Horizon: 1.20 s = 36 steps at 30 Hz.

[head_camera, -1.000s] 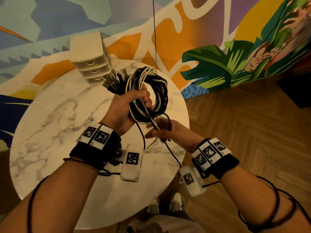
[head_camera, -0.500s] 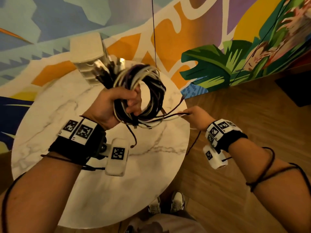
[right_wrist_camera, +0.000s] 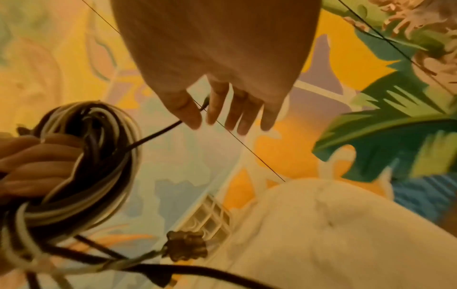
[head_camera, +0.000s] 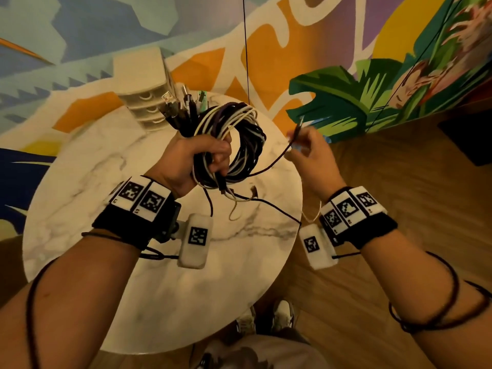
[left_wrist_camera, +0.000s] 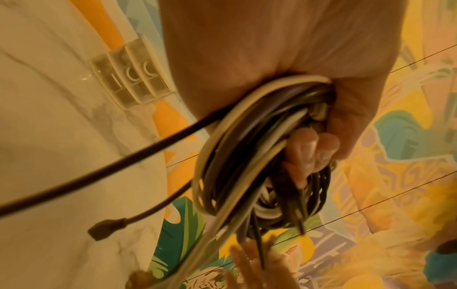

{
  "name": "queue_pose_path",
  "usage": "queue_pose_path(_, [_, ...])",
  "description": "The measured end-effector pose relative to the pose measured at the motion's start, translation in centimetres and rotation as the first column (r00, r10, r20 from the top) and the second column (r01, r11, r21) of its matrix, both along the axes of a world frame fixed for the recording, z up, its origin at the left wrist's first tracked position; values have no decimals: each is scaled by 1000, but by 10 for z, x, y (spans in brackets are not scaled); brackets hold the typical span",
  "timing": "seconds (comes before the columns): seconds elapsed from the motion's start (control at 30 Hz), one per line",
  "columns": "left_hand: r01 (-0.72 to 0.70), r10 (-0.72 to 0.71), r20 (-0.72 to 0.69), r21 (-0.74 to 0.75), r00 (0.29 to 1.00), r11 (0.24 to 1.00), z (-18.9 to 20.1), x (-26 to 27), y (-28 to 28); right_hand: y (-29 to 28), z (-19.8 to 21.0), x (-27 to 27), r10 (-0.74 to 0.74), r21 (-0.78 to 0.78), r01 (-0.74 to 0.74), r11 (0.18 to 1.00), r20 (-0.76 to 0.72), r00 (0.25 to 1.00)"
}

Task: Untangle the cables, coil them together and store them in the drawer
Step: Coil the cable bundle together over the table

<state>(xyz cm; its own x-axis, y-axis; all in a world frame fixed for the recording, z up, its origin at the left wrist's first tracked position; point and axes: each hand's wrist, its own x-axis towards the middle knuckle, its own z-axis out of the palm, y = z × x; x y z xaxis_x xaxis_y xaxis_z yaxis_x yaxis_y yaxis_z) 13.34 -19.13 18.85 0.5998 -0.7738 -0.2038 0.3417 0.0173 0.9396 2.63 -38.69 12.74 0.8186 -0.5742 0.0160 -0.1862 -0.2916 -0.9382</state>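
Observation:
My left hand (head_camera: 213,161) grips a coil of white, purple and black cables (head_camera: 242,145) above the round marble table (head_camera: 87,166); its fingers (left_wrist_camera: 311,148) curl through the loops. A bunch of connectors (head_camera: 181,107) sticks up behind the fist. My right hand (head_camera: 295,139) is raised to the right of the coil and pinches the end of a dark cable (head_camera: 269,166) between thumb and forefinger (right_wrist_camera: 195,115). That cable runs back into the coil. Loose white and black ends (head_camera: 237,201) dangle below it. The small cream drawer unit (head_camera: 143,83) stands at the table's far edge, drawers closed.
A painted mural wall rises right behind the table, and a thin black line (head_camera: 245,49) hangs down in front of it. Wooden floor (head_camera: 399,195) lies to the right. My shoes (head_camera: 266,318) show below the table's near edge.
My right hand left the underside of the coil, drew a dark cable out to the right, then lifted its end up. The left hand kept its grip on the coil.

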Motion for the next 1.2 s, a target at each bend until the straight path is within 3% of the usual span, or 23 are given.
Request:
queue_pose_path(0.07, [44,-45,62,14,997,999,2,0,-1,6,12,3,24,-39,-20,999,101,995])
queue_pose_path(0.13, [25,-32,172,43,985,999,5,-2,-5,13,17,3,77,-110,-67,992,83,994])
queue_pose_path(0.2, [-32,18,226,59,974,998,8,-4,-8,12,15,-2,-87,-100,100,990,134,987])
queue_pose_path(0.27, [-75,61,208,59,976,995,9,-5,-8,7,18,-7,-309,-82,345,935,288,906])
queue_pose_path(0.3, [-83,71,192,57,979,995,8,-5,-8,5,20,-10,-319,-135,377,916,322,891])
queue_pose_path(0.33, [-89,78,175,55,981,995,7,-5,-8,6,22,-11,-238,-219,305,927,287,928])
queue_pose_path(0.4, [-94,88,135,37,987,995,5,-8,-12,24,23,-10,98,-219,-94,971,8,995])
queue_pose_path(0.43, [-98,96,112,15,989,995,4,-10,-15,38,18,-10,295,-71,-305,950,-127,947])
queue_pose_path(0.47, [-103,104,90,-15,991,995,4,-12,-18,51,12,-10,445,128,-429,894,-153,882])
queue_pose_path(0.5, [-102,105,70,-44,992,994,4,-15,-21,62,6,-11,524,299,-474,828,-112,844])
queue_pose_path(0.57, [-80,82,28,-80,996,994,4,-19,-22,76,-5,-8,553,469,-473,746,-38,833])
queue_pose_path(0.63, [-49,44,-43,-103,998,993,4,-22,-20,81,-10,-6,603,507,-513,693,-17,798])
queue_pose_path(0.73, [-10,-13,-148,-155,989,988,6,-22,-16,84,-21,-4,707,521,-565,640,-113,698])
queue_pose_path(0.8, [59,-96,-179,-203,979,977,7,-22,-10,80,-24,-2,698,475,-538,696,-274,662])
queue_pose_path(0.87, [152,-189,-168,-212,967,965,7,-22,-4,69,-18,1,661,277,-605,747,-415,625])
queue_pose_path(0.97, [236,-243,-61,-101,968,966,7,-25,2,44,1,8,592,-50,-793,607,-639,492])
queue_pose_path(1.0, [240,-240,0,-47,971,970,8,-26,3,35,6,11,549,-113,-807,580,-678,489])
queue_pose_path(1.1, [215,-222,121,74,967,974,10,-27,5,15,20,22,403,-283,-763,581,-714,572])
queue_pose_path(1.2, [203,-231,184,161,955,966,12,-25,6,6,30,30,359,-347,-770,536,-732,579])
